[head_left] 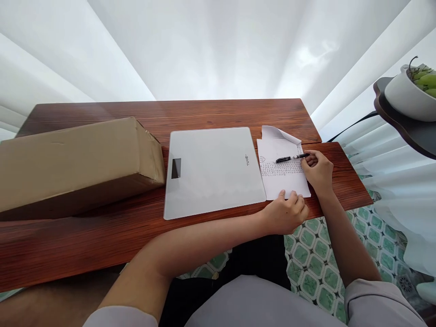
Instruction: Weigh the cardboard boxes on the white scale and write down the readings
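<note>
A stack of white paper sheets [284, 184] covered in small handwritten rows lies on the table, its upper sheet folded back at the far edge. Across the writing rests a black-and-white pen [289, 159], tilted slightly up to the right. My right hand [317, 171] is at the paper's right edge, fingers curled and closed around the pen's right end. My left hand [285, 213] bends its fingers over the near edge of the paper, pinching it. Touching or almost touching the paper's left side is a flat white scale [213, 172] with a small dark display.
On the left of the wooden table [204, 111] sits a long brown cardboard box [75, 163]. White curtains [218, 50] hang behind. At right, a dark shelf [405, 131] carries a white bowl [408, 97] of green fruit. Green tiled floor [316, 272] shows below.
</note>
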The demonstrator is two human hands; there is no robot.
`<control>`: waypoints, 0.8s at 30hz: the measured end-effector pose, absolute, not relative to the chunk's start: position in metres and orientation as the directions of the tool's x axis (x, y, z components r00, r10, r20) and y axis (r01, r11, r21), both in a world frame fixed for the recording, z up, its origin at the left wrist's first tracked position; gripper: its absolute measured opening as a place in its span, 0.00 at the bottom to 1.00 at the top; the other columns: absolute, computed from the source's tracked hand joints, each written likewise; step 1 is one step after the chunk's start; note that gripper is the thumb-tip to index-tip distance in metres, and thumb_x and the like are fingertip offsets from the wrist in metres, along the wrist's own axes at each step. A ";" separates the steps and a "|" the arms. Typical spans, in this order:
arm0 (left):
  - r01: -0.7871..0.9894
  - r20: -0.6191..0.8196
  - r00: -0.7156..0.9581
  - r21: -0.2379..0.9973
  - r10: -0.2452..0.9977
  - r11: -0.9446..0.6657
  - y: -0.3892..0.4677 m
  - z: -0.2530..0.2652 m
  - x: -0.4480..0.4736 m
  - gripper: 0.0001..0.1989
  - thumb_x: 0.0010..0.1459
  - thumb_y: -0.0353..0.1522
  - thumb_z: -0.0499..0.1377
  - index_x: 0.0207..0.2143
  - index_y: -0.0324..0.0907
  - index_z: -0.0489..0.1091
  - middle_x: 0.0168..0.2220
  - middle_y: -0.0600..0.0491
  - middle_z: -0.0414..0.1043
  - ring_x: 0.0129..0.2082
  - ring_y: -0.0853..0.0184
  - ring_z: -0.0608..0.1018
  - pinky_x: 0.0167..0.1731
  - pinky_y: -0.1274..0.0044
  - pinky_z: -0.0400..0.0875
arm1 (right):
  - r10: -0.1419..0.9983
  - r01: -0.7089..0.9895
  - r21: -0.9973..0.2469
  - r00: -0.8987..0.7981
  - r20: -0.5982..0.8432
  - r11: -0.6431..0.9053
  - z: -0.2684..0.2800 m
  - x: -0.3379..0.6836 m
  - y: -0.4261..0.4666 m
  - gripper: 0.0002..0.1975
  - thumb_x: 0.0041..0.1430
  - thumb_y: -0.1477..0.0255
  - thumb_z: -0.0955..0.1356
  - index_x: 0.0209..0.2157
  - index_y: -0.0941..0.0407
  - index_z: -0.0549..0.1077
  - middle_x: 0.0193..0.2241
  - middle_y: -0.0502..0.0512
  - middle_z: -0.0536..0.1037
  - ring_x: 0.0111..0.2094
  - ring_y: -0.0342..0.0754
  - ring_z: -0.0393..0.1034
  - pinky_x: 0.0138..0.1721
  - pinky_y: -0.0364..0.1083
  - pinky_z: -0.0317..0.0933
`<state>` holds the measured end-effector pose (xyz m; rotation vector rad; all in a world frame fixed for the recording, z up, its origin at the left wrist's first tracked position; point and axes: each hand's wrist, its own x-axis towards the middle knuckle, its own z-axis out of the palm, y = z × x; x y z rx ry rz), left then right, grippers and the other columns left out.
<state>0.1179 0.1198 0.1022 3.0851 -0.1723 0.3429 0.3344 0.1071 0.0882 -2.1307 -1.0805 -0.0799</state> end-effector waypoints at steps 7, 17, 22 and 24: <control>-0.113 0.216 0.971 0.033 -0.103 -0.993 0.120 0.105 0.119 0.21 0.66 0.30 0.45 0.53 0.30 0.69 0.57 0.32 0.68 0.54 0.47 0.73 0.48 0.56 0.73 | 0.679 0.723 -0.569 0.645 0.350 -0.393 0.087 0.338 0.109 0.14 0.56 0.69 0.69 0.43 0.57 0.80 0.27 0.51 0.77 0.27 0.46 0.70 0.37 0.47 0.67; -0.111 0.299 0.950 0.046 -0.092 -0.993 0.117 0.098 0.123 0.18 0.64 0.26 0.44 0.45 0.32 0.71 0.50 0.34 0.72 0.47 0.50 0.76 0.41 0.56 0.74 | 0.683 0.768 -0.517 0.608 0.405 -0.378 0.083 0.345 0.111 0.17 0.63 0.65 0.63 0.45 0.57 0.79 0.34 0.58 0.81 0.32 0.51 0.72 0.42 0.51 0.65; -0.102 0.426 0.890 -0.158 -0.161 -0.982 0.116 0.095 0.125 0.18 0.65 0.25 0.45 0.44 0.31 0.73 0.48 0.34 0.74 0.45 0.50 0.78 0.38 0.58 0.75 | 0.660 0.743 -0.523 0.644 0.387 -0.418 0.082 0.346 0.114 0.16 0.66 0.63 0.59 0.42 0.56 0.72 0.38 0.63 0.79 0.36 0.56 0.73 0.43 0.53 0.63; -0.124 0.476 0.849 -0.243 -0.230 -0.962 0.115 0.094 0.125 0.18 0.65 0.24 0.45 0.44 0.32 0.74 0.46 0.36 0.76 0.43 0.52 0.79 0.37 0.60 0.75 | 0.659 0.737 -0.522 0.651 0.378 -0.429 0.081 0.347 0.114 0.15 0.66 0.62 0.58 0.41 0.56 0.71 0.38 0.64 0.78 0.37 0.56 0.72 0.43 0.54 0.62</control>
